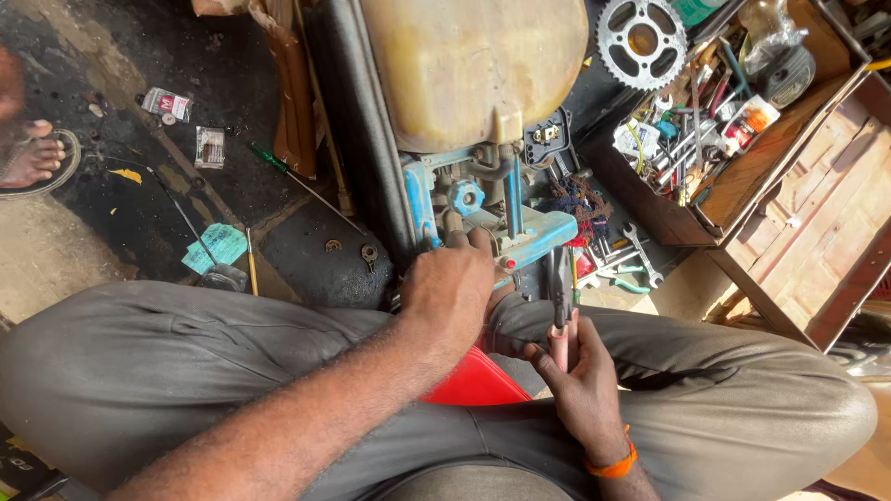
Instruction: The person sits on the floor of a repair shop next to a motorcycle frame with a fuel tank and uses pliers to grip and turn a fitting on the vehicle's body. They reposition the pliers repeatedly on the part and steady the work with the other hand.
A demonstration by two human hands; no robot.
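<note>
My left hand (448,292) grips the lower edge of a blue metal machine body (520,232) that sits under a yellowed plastic tank (469,65). The fingers wrap a fitting near a blue round knob (466,197). My right hand (580,380), with an orange band at the wrist, is closed around the pink handles of a pair of pliers (561,297). The dark jaws point up toward the blue body's front edge. A red seat (475,380) shows between my grey-trousered knees.
A wooden box (742,176) at the right holds several spanners and tools, with a steel sprocket (640,42) beside it. Loose spanners (640,255) lie below. A green screwdriver (278,167) and scraps lie on the dark floor left. Another person's sandalled foot (28,158) is far left.
</note>
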